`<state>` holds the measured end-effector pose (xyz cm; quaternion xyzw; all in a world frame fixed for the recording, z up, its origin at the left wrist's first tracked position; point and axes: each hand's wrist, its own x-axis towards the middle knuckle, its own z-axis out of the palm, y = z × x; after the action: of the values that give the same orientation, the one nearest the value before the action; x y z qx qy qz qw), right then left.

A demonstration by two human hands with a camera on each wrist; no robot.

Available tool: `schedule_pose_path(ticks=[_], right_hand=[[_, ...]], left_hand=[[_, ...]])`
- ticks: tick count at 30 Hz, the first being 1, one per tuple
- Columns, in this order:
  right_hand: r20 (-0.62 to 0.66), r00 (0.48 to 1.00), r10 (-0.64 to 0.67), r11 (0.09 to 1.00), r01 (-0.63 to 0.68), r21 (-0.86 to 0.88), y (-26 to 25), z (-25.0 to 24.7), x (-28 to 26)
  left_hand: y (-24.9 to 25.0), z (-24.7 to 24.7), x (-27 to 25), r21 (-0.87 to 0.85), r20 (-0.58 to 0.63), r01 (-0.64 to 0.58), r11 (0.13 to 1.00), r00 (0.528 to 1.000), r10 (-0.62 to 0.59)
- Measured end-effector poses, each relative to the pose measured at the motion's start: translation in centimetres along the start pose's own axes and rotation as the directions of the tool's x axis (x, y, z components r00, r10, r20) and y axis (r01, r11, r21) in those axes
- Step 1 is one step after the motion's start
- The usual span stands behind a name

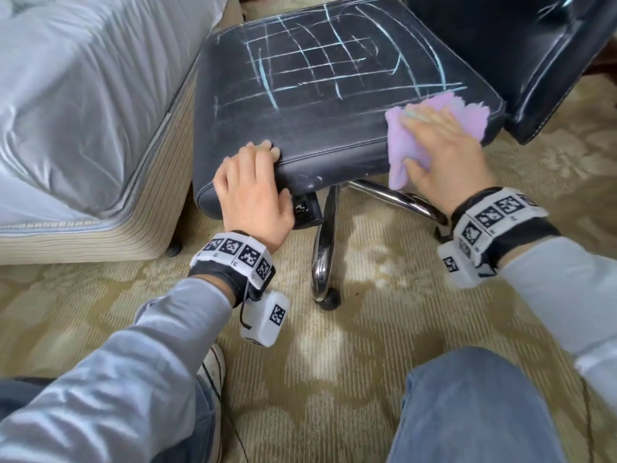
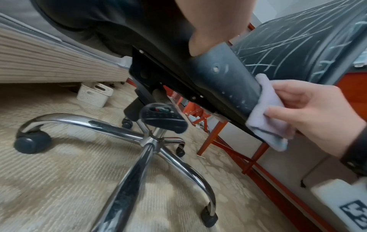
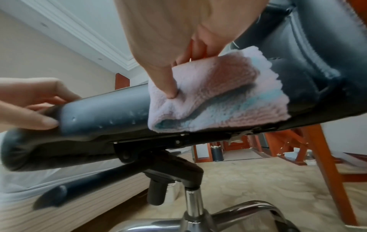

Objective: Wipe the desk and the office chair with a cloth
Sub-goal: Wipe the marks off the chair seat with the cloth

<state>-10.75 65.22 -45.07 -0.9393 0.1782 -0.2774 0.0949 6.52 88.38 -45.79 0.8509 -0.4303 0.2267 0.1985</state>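
The black office chair seat [image 1: 334,105] is covered in light blue and white scribbled lines. My left hand [image 1: 253,192] grips its front edge near the left corner, fingers curled over the top and thumb on the front face [image 3: 29,102]. A folded purple cloth [image 1: 474,115] with a blue stripe [image 3: 218,97] is draped over the seat's front right corner. My right hand [image 1: 444,152] holds it there, fingers lying on top and thumb pressing it into the front edge [image 2: 268,100]. The chair's backrest [image 1: 521,61] rises at the far right, also scribbled on.
A bed [image 1: 66,95] stands tight against the chair's left side. The chrome star base [image 1: 324,248] with black castors sits on beige carpet below the seat. A white basket [image 2: 93,94] lies under the bed. Red-brown wooden legs [image 2: 214,141] stand behind the chair.
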Motion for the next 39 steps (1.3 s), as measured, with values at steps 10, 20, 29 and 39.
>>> schedule_pose_path(ticks=[10,20,29,39], right_hand=[[0.005,0.985,-0.171,0.983,0.170,0.074,-5.9,3.3,1.2],[-0.059,0.980,0.188,0.980,-0.183,0.077,0.9,-0.7,-0.8],[-0.016,0.991,-0.136,0.984,0.136,0.116,-6.9,4.0,1.3],[-0.412,0.716,0.563,0.824,-0.526,0.212,3.1,-1.1,-3.1]], left_hand=[[1.8,1.8,1.9,0.070,0.041,-0.178,0.982,0.984,0.175],[2.8,2.0,1.4,0.031,0.033,-0.109,0.994,0.994,0.108],[2.3,2.1,1.7,0.029,0.008,-0.116,0.993,0.993,0.116],[3.3,1.7,2.1,0.018,0.043,-0.128,0.992,0.991,0.128]])
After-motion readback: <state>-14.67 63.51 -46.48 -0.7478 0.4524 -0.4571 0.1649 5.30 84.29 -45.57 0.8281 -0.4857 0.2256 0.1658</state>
